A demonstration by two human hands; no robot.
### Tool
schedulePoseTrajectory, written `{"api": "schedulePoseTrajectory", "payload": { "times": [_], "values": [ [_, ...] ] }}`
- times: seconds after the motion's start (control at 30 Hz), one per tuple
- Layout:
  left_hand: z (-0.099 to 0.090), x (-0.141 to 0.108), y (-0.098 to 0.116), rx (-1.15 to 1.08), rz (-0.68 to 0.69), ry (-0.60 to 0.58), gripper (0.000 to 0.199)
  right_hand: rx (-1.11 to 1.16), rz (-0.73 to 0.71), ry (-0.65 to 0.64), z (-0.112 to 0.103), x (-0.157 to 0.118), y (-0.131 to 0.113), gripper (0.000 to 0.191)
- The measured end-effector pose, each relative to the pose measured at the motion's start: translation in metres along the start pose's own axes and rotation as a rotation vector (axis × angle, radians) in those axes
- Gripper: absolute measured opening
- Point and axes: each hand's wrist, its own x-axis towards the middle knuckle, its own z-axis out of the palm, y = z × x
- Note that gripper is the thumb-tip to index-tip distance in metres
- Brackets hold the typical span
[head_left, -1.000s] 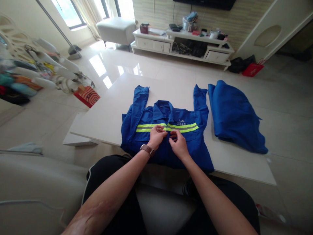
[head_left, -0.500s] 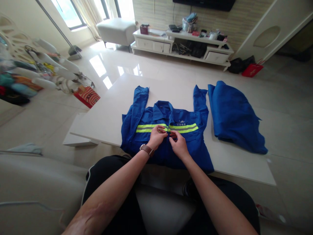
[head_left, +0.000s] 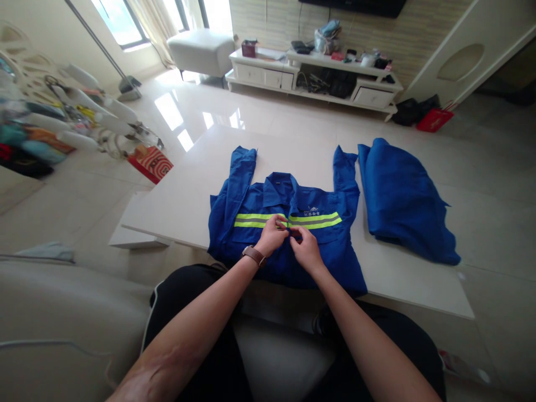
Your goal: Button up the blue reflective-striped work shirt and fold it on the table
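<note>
Barely shifting since the earlier frame, my left hand and right hand are pinching the blue jacket at its centre front, the white table supporting it on the near side, apparently freeing both for fine work.

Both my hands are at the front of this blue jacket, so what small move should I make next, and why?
Perhaps draw the front of the blue jacket together just below the yellow stripe, since your left hand and right hand nearly meet there, while the collar above lies open.
</note>
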Motion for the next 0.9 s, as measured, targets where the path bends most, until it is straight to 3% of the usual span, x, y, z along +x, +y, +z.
{"api": "schedulePoseTrajectory", "payload": {
  "times": [0.27, 0.4, 0.5, 0.7, 0.9],
  "values": [
    [-0.004, 0.005, -0.004, 0.124, 0.039, -0.058, 0.038, -0.125, -0.068, -0.089, 0.000, -0.001, 0.007, 0.038],
    [-0.015, -0.003, 0.006, 0.491, 0.183, -0.061, 0.034, -0.264, -0.063, -0.100, -0.006, -0.001, 0.009, 0.042],
    [-0.021, -0.009, 0.010, 0.725, 0.216, -0.018, 0.031, -0.397, -0.056, -0.108, -0.014, -0.001, 0.009, 0.043],
    [-0.019, -0.003, -0.004, 0.528, 0.215, -0.080, 0.029, -0.432, -0.091, -0.221, -0.016, -0.003, 0.006, 0.041],
    [-0.020, -0.009, 0.003, 0.872, 0.232, -0.109, 0.007, -0.653, -0.067, -0.289, -0.016, -0.011, 0.008, 0.052]
  ]
}}
